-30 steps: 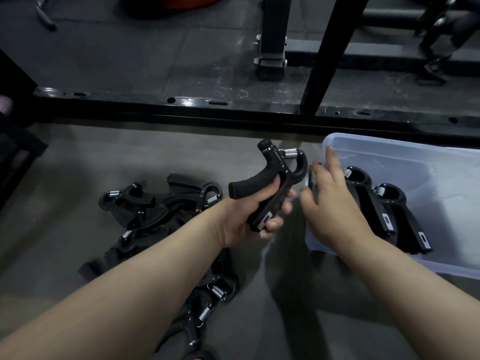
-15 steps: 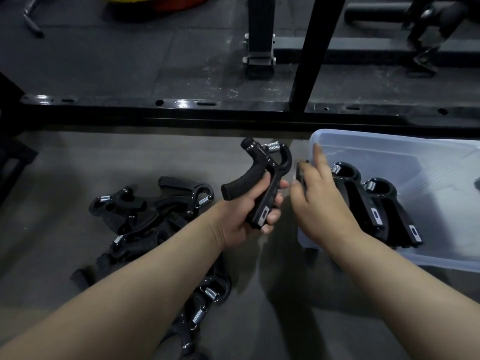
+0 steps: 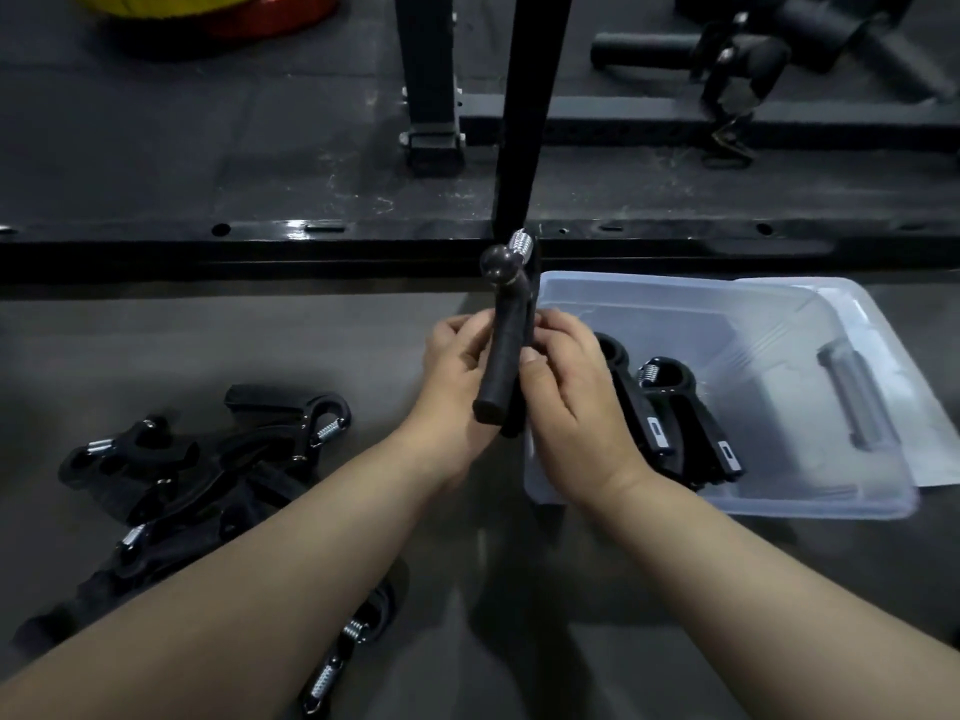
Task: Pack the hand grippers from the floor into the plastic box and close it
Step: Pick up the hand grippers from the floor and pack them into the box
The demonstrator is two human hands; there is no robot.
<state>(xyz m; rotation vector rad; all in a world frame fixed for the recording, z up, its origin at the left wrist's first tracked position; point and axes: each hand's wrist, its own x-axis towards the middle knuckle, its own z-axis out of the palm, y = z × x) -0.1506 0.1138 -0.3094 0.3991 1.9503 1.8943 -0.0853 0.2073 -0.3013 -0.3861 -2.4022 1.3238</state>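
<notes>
Pile of loose hand grippers (image 3: 208, 459) is lying on the floor at 8 o'clock, well apart from the box. At centre, the left hand (image 3: 452, 371) and right hand (image 3: 566, 397) are both gripping one held hand gripper (image 3: 501, 366). Their fingers are curling round its handles, with the spring end pointing up, just beside the box's left wall. The plastic box (image 3: 727, 504) is sitting open at 3 o'clock, holding two packed grippers (image 3: 675, 407) side by side. A black rack beam (image 3: 311, 246) is running across at 12 o'clock. Weight plates (image 3: 218, 7) are lying at 11 o'clock.
</notes>
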